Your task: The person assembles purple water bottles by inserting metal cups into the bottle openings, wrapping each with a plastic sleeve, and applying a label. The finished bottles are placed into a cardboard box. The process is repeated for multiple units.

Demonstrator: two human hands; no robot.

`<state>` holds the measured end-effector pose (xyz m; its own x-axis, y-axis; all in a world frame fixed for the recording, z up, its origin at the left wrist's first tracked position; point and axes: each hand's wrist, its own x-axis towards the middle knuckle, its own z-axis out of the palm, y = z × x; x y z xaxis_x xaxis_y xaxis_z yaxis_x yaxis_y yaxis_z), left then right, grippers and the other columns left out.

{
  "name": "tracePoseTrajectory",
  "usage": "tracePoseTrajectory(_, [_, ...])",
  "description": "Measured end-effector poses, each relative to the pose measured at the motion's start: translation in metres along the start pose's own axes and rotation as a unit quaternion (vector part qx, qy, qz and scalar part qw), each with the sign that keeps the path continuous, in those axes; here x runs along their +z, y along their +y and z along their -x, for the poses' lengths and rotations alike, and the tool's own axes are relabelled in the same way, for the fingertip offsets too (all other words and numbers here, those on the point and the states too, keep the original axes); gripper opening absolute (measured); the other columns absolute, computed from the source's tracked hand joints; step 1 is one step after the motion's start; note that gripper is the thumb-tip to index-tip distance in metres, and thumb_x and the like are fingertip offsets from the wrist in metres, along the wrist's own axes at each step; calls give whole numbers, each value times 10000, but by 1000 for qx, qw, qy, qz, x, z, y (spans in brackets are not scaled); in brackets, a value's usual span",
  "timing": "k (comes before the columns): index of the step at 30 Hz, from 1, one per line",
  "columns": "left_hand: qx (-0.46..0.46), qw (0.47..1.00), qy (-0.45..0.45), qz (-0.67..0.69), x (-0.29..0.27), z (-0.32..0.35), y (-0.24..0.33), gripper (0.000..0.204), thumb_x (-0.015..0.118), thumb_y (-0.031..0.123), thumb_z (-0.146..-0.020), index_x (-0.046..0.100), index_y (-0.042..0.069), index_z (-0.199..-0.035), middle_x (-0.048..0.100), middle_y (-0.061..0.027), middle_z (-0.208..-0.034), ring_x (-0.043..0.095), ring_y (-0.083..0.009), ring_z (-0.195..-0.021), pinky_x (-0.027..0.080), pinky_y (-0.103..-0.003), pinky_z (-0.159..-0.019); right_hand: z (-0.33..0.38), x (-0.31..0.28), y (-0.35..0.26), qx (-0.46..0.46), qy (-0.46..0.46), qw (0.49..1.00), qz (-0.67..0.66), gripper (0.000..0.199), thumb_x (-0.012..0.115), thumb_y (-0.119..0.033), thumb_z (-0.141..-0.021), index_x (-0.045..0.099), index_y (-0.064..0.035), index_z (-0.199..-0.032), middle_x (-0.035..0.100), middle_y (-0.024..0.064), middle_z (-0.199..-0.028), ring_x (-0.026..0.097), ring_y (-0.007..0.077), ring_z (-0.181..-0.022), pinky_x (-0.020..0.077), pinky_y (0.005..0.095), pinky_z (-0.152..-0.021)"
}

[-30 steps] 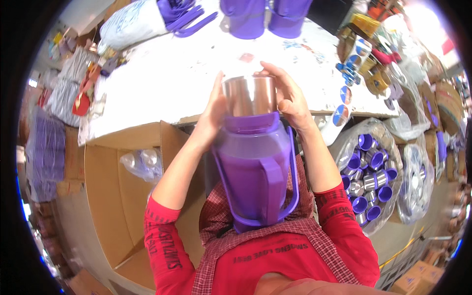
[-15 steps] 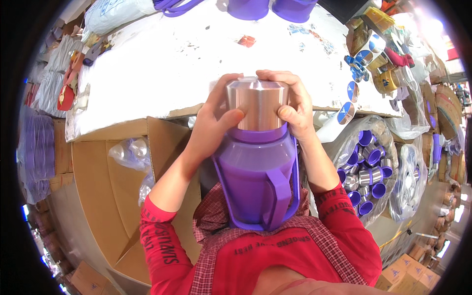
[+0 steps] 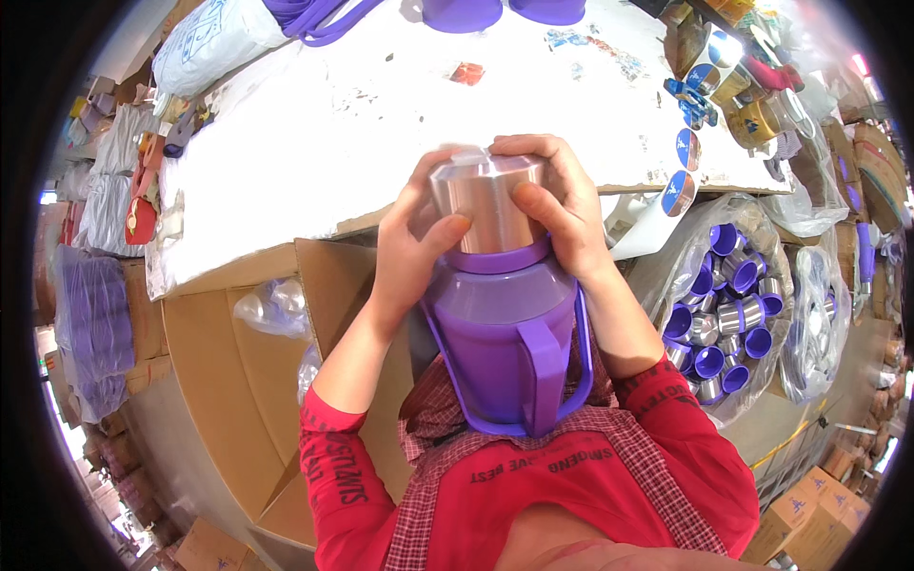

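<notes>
The counter [image 3: 381, 124], covered with a white sheet, spans the upper half of the view; purple vessels stand at its far edge. Below its left part sits an open cardboard box [image 3: 228, 381] with clear plastic wrapping inside. To the right, a clear plastic bag [image 3: 733, 314] holds many purple-and-silver caps, and a second such bag lies just beyond it. Stacks of purple goods in plastic line the far left.

The purple thermos jug [image 3: 505, 352] is held upright in front of the person's chest, below the counter edge, its handle facing the wearer. A silver metal cap [image 3: 486, 205] sits on the jug's purple collar.

The left hand [image 3: 419, 238] wraps the cap from the left, thumb across the front of the metal, fingers curled round the far side. The right hand [image 3: 557, 205] covers the cap's top and right side, thumb pressed on the front, fingers folded over the upper rim. Both hands are closed tight on the cap. Red sleeves cover both upper arms.
</notes>
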<state>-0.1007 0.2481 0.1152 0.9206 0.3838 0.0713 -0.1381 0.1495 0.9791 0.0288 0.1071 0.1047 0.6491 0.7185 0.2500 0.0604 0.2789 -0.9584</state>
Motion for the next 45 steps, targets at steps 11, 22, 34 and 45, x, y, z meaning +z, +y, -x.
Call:
tracePoseTrajectory(11, [-66, 995, 29, -68, -17, -4, -13, 684, 663, 378, -880, 386, 40, -1407, 528, -125, -1277, 509, -221, -1196, 388, -341, -1022, -16, 2, 9, 52, -25, 998, 20, 506, 645, -387, -882, 559, -1, -1197, 596, 96, -1180, 547, 186, -1122, 409, 319, -989])
tracePoseTrajectory(22, [-85, 993, -39, -69, -23, 1, -15, 1094, 728, 452, -710, 129, 18, -1515, 330, -191, -1481, 329, -297, -1374, 264, -394, -1128, 0, -4, 14, -30, -79, 988, 126, 923, 690, -405, -857, 150, -47, -1515, 374, 264, -1437, 374, 395, -1337, 294, 427, -1106])
tracePoseTrajectory(34, [-189, 971, -92, -116, -41, 36, -19, 1117, 781, 592, -644, 310, -24, -1448, 481, -171, -1361, 448, -263, -1274, 342, -363, -1067, 49, -27, -9, 122, -95, 981, 115, 605, 673, -399, -872, 547, 53, -1253, 681, 247, -986, 684, 307, -908, 511, 349, -803])
tracePoseTrajectory(45, [21, 994, 30, -107, -32, 3, 4, 1057, 559, 729, -802, 193, 52, -1526, 261, -186, -1547, 267, -310, -1428, 268, -418, -1138, -31, -44, 30, -22, -107, 993, -36, 663, 501, -545, -936, 489, -72, -1401, 484, 129, -1424, 413, 233, -1349, 343, 375, -1097])
